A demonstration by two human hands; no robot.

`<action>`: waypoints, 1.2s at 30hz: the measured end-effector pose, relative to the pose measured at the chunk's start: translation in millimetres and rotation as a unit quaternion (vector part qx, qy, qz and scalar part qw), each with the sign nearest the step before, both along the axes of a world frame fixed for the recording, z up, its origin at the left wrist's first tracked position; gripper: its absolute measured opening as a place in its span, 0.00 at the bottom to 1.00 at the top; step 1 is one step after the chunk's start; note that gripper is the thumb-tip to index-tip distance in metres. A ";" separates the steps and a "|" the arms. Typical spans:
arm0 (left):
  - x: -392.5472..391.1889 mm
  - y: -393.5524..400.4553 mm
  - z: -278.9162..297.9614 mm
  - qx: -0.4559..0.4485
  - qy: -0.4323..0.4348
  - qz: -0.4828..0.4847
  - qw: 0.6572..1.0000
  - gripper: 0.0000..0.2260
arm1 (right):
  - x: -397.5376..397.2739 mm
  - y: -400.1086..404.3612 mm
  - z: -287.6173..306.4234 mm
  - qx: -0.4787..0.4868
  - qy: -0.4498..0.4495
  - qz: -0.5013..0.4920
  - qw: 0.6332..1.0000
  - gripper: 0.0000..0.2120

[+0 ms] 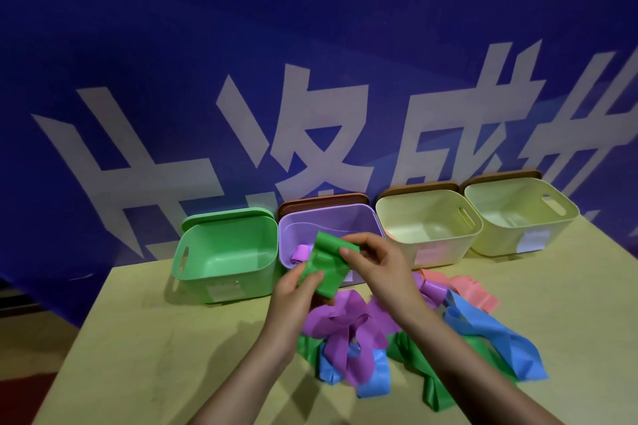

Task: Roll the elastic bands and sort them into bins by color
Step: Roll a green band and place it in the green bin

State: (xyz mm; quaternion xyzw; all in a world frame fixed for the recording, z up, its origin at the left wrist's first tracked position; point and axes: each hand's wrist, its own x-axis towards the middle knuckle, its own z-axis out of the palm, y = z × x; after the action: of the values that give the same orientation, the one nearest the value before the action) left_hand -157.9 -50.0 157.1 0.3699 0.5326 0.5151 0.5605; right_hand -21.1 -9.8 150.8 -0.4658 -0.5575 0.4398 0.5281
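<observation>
Pinched between both hands, a green elastic band (324, 264) is held above the table (145, 338): its lower end by the left hand (293, 297), its top fold by the right hand (376, 260). Soft, light and limp, it is probably best gripped at the edges. Beyond, the green bin (226, 254) is seen.

4 bins (228, 252): smooth glossy plastic; bands (341, 324): matt, possibly rubber; table (138, 338): matt.
</observation>
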 end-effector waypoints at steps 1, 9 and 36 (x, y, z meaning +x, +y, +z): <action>1.9 -3.3 1.6 0.002 0.000 -0.002 1.000 0.07 | 0.3 -3.7 0.2 0.005 -0.003 -0.003 1.000 0.09; 12.8 -25.1 9.6 0.005 -0.074 0.060 0.995 0.08 | 5.2 -24.9 -0.2 0.123 -0.116 0.012 0.986 0.06; -36.4 -46.9 -20.5 0.078 0.153 0.011 0.985 0.11 | -26.9 -48.0 -11.8 -0.013 -0.078 0.142 0.987 0.10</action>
State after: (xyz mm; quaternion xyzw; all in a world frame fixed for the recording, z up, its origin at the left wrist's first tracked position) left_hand -194.4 -96.9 136.6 0.4805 0.5744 0.4987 0.4364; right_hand -48.0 -57.7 138.9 -0.4221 -0.6517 0.4796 0.4088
